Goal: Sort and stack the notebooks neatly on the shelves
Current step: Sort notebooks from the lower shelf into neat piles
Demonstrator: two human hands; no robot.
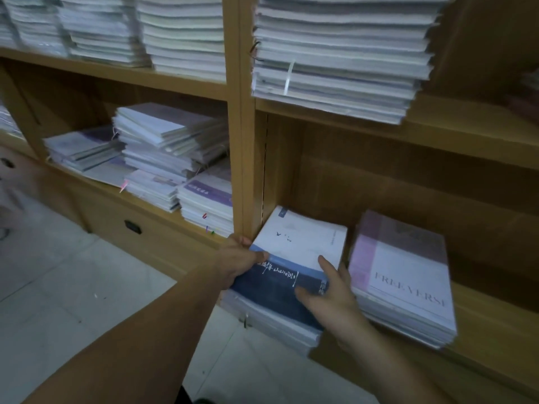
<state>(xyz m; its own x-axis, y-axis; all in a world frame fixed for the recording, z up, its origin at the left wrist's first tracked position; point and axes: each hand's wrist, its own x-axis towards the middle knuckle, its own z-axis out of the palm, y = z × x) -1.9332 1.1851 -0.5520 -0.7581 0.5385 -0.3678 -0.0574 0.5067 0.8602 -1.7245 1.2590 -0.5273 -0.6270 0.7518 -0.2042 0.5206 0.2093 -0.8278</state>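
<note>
Sorting is partly done: the left-compartment piles (163,147) are lying askew. The blue-and-white stack (294,252) is sitting in the lower right compartment (just beside the purple-covered stack (408,275)), overhanging the shelf (495,330) front. The left hand (236,263) is gripping its left edge, thumb on top. The right hand (329,290) is pressing the cover, index finger and thumb spread.

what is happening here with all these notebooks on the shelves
A person is handling a stack of notebooks with a blue-and-white top cover in the lower right compartment of the light wooden shelf unit. The left hand grips the stack's left edge, thumb on the cover. The right hand lies on the cover near its right edge. The stack's near end juts past the shelf front. Just to its right sits a stack topped by a purple-and-white FREEVERSE cover.
</note>
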